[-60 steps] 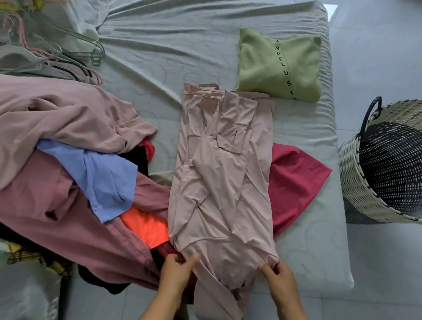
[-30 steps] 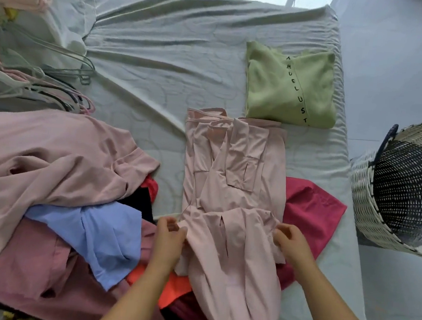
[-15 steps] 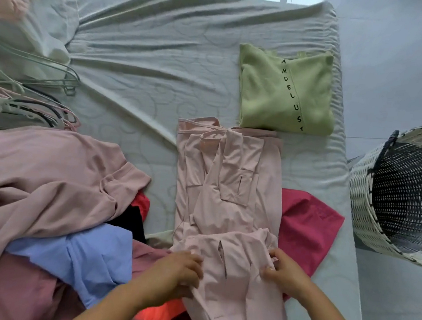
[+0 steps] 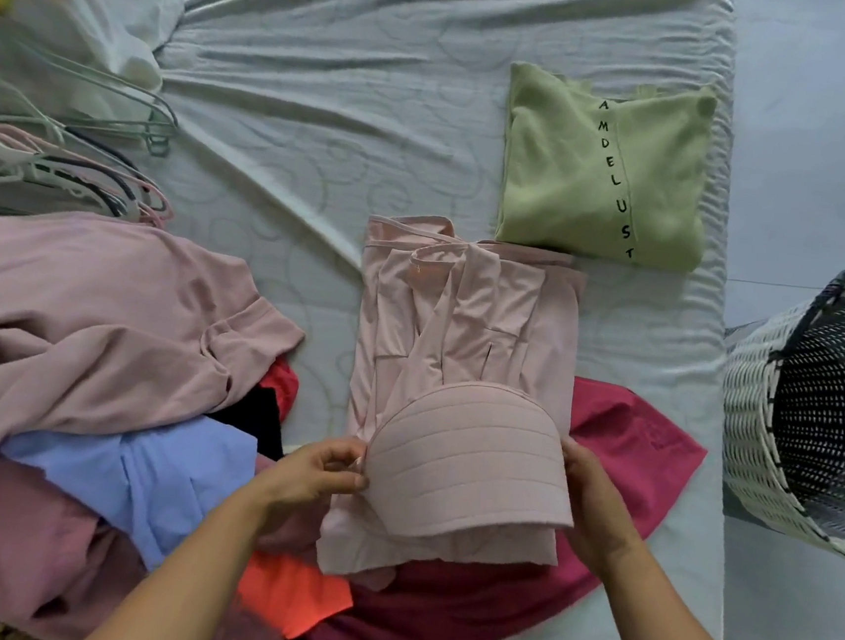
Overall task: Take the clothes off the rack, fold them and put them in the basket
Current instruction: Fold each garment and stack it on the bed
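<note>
Two hands work one garment here. The fingers (image 4: 345,459) of the left hand (image 4: 310,471) are curled and pinch the left edge of the ribbed hem band (image 4: 468,471) of the pale pink garment (image 4: 466,324); the right hand (image 4: 586,495) grips the band's right edge, thumb on top, the other fingers hidden under the cloth. Between them the band arches up in a loose roll, doubled back toward the garment's collar end, which lies flat on the bed (image 4: 327,104).

The step in hand looks like the lengthwise fold, bringing the hem up over the body. To do it well, both edges should travel level so the band lands square on the upper half, not skewed; the soft, slippery-looking fabric will likely slide, so a flat palm over the crease once laid should set it. The lower layer is rumpled near the left wrist and would be better tugged straight first.

Outward: the garment partly overlies a crimson cloth (image 4: 625,442), which may drag along if the fold is lifted carelessly. A folded green sweatshirt (image 4: 600,171) lies just beyond the collar. To the left, a heap of unfolded clothes (image 4: 98,340) and loose hangers (image 4: 66,141). The woven basket (image 4: 761,429) stands off the bed's right side, on the floor; what shows of its inside holds no clothes.
</note>
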{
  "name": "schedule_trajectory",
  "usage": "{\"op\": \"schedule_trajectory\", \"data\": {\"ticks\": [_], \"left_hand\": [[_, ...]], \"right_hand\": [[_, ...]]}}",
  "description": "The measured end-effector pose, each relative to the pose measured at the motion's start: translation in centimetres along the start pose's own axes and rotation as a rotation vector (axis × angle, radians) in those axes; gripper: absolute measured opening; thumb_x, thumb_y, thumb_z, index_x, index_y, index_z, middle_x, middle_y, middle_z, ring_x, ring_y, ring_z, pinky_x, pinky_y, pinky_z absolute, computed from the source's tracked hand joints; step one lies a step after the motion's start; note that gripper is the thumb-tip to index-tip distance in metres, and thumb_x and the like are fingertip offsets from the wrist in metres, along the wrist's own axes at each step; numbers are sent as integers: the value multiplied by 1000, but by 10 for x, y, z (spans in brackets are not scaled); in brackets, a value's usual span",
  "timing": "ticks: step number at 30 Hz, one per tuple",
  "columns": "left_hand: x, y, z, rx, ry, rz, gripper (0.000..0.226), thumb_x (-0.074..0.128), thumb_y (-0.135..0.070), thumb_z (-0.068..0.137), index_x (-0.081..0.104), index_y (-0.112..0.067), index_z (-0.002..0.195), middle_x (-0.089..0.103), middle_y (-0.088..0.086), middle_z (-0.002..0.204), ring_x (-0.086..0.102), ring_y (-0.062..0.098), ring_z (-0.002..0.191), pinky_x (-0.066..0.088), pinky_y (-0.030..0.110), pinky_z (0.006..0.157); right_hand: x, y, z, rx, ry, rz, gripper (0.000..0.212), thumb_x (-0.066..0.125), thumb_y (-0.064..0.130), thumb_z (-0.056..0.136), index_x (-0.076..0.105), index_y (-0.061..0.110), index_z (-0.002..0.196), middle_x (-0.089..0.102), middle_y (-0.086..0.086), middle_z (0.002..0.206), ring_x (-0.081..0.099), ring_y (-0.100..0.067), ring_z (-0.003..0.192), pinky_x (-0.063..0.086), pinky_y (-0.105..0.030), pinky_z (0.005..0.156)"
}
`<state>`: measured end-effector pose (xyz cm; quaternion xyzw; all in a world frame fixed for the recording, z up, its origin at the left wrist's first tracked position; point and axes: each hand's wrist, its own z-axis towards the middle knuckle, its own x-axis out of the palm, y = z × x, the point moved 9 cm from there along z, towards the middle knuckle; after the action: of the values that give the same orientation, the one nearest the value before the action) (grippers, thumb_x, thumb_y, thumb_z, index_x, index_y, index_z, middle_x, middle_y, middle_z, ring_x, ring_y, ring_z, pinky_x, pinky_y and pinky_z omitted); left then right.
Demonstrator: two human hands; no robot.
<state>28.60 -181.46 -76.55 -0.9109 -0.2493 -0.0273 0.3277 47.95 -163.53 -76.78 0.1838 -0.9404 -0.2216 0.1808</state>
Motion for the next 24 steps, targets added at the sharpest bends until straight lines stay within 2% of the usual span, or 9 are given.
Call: {"op": "schedule_trajectory", "data": {"ticks": [2, 5, 6, 9, 13, 15, 17, 21, 24], "left_hand": [[4, -14, -8, 39, 42, -37, 41, 72, -15, 64, 66, -12, 104, 68, -5, 104, 61, 4, 96, 47, 13, 76], [12, -31, -13, 86, 38, -151, 64, 86, -37, 55, 62, -11, 108, 69, -3, 103, 64, 6, 92, 49, 16, 74], [14, -33, -12, 83, -6, -76, 59, 85, -37, 58, 61, -12, 105, 69, -3, 99, 63, 5, 88, 48, 14, 72], [2, -24, -2, 50, -261, 474, 49, 80, -47, 50, 51, -20, 79, 53, -10, 76, 49, 7, 72, 38, 14, 61], [-12, 7, 10, 16, -507, 832, 53, 75, -49, 58, 56, -17, 97, 52, 4, 101, 49, 25, 104, 35, 31, 86], [-23, 15, 5, -40, -708, 761, 58, 81, -37, 64, 54, -13, 109, 49, 9, 113, 44, 28, 112, 33, 33, 96], [-25, 20, 3, -98, -745, 648, 62, 83, -32, 64, 50, -10, 111, 53, 9, 114, 48, 28, 111, 38, 34, 94], [-26, 27, 8, -215, -603, 493, 51, 83, -24, 66, 48, -10, 101, 59, 6, 101, 56, 23, 94, 42, 29, 77], [-19, 30, 13, -251, -458, 287, 43, 84, -14, 64, 59, -5, 98, 64, 11, 95, 59, 22, 86, 48, 31, 76]], "right_hand": [[9, 1, 0, -3, 72, 16, 47, 51, 40, 80, 65, 4, 106, 70, -12, 101, 66, -21, 93, 55, -30, 78], [7, 11, 3, -91, 70, -158, 60, 77, 48, 63, 62, -1, 95, 66, -11, 93, 62, -20, 84, 52, -29, 75], [2, 15, 5, -124, 35, -243, 68, 83, 50, 55, 60, -1, 93, 64, -10, 90, 60, -17, 81, 51, -27, 74], [-20, 20, 7, -159, -85, -506, 48, 83, 40, 61, 56, 8, 82, 61, -2, 79, 55, -10, 69, 47, -24, 62], [-39, 10, 18, -241, -277, -990, 29, 78, 25, 73, 52, 13, 79, 59, -4, 82, 53, -23, 81, 40, -36, 67], [-38, 8, 16, -300, -426, -1083, 32, 77, 26, 73, 57, 9, 92, 58, -10, 97, 48, -30, 97, 38, -38, 79], [-38, 9, 6, -266, -573, -1103, 46, 75, 32, 75, 56, 4, 107, 54, -15, 111, 45, -36, 106, 36, -40, 87], [-43, -13, 1, 18, -557, -996, 59, 69, 43, 80, 48, 2, 117, 51, -18, 121, 52, -37, 109, 41, -39, 83], [-48, -22, 4, 123, -467, -920, 51, 67, 42, 82, 56, -1, 107, 61, -17, 110, 57, -33, 99, 41, -34, 75]]}}
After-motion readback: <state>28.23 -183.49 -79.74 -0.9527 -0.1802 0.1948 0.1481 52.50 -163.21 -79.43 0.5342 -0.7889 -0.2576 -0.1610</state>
